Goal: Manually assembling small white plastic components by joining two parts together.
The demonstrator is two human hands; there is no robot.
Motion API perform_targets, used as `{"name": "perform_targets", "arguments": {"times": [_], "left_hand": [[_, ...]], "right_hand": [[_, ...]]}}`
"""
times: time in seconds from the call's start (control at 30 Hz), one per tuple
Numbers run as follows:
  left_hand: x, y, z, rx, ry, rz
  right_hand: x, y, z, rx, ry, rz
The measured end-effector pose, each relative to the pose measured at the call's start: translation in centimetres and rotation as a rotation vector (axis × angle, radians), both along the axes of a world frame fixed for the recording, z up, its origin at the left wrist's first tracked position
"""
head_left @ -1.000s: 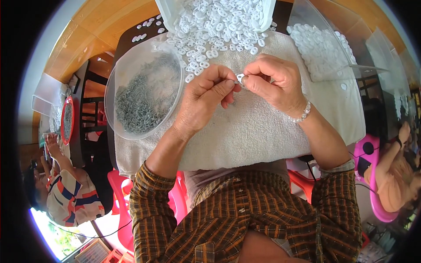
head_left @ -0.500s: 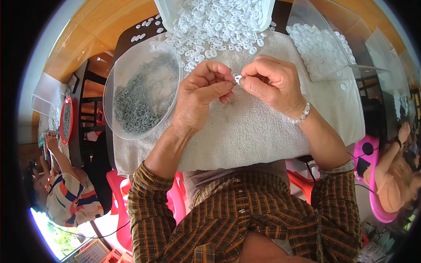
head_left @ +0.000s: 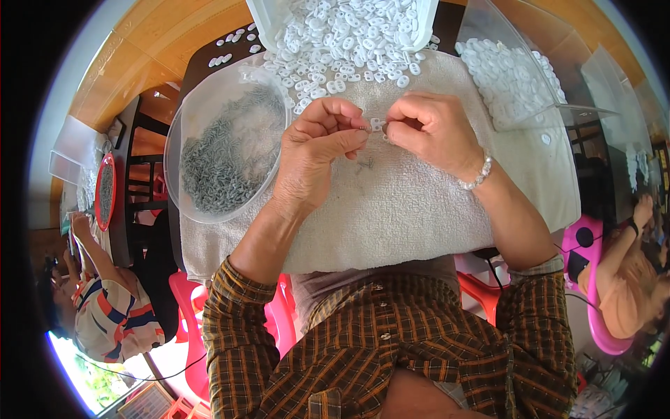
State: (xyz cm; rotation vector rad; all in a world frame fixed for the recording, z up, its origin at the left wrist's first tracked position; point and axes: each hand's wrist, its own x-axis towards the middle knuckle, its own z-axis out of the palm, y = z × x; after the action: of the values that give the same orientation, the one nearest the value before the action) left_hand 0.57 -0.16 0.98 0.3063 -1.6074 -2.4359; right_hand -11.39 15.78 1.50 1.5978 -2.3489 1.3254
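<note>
My left hand (head_left: 314, 150) pinches a small metal spring (head_left: 365, 128) between thumb and forefinger, its coiled end pointing right. Just across from it, my right hand (head_left: 434, 131) grips a white plastic two-hole piece (head_left: 377, 124) at the fingertips. A narrow distance separates the two hands over the beige towel (head_left: 391, 216). On the towel below them lie a few loose springs (head_left: 364, 164). Close by my left hand stands a round clear tub (head_left: 174, 188) with a heap of grey springs (head_left: 216, 174).
A tipped white bin (head_left: 262, 28) spills many two-hole pieces (head_left: 342, 49) at the back. Right of it, a clear box (head_left: 513, 119) holds more white pieces. People sit at both sides, one near a red-rimmed tray (head_left: 106, 216). Pink chairs (head_left: 185, 300) stand below.
My hands have drawn slightly apart, so the spring in my left fingers and the white piece in my right now show more clearly. The tub and bins are unmoved.
</note>
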Motion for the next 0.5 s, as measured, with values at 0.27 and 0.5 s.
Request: {"name": "perform_targets", "arguments": {"times": [0.27, 0.5], "left_hand": [[0.1, 0.1, 0.3, -0.105, -0.037, 0.029], [0.1, 0.3, 0.0, -0.186, -0.025, -0.009]], "right_hand": [[-0.5, 0.1, 0.1, 0.140, 0.026, -0.017], [0.4, -0.4, -0.2, -0.122, 0.132, 0.144]]}}
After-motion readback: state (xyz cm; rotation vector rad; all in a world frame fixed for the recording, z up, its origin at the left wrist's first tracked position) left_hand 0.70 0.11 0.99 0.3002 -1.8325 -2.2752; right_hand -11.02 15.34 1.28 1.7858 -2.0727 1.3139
